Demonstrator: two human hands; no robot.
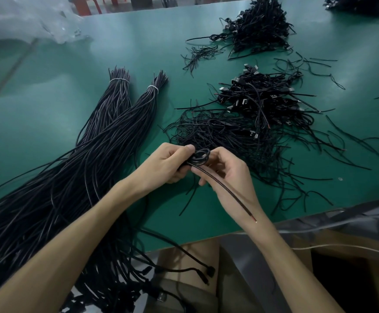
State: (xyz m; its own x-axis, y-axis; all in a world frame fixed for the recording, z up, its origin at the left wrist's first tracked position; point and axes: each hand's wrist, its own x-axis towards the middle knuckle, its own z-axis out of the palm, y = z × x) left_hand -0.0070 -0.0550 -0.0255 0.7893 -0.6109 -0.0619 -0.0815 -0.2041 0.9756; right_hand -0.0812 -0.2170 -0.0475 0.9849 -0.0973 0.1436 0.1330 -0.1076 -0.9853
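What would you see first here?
Probably the middle: the left hand and right hand hold a thin black cable wound into a small coil. Left of them, long tied bundles of black cables sprawl over the green table; on the right lie tangled heaps of short black plug leads.

- The desk [138, 53] was a plain, even teal green, with a paler sheen toward its far edge
- The coiled cable [201, 154] was black; its bare tip [255, 221] showed a little red and white
- The long cable bundles [107, 123] were black with dull greyish glints, and each was bound by a white tie [119, 80]
- The near heap of short leads [263, 105] was black, dotted with silvery plugs [255, 68]
- The far heap [261, 28] was black as well
- The plastic bag [25, 16] was clear to milky white
- The stools [89, 5] were orange-red
- The cardboard box [319, 242] was brown, and the sheet [353, 213] above it was grey
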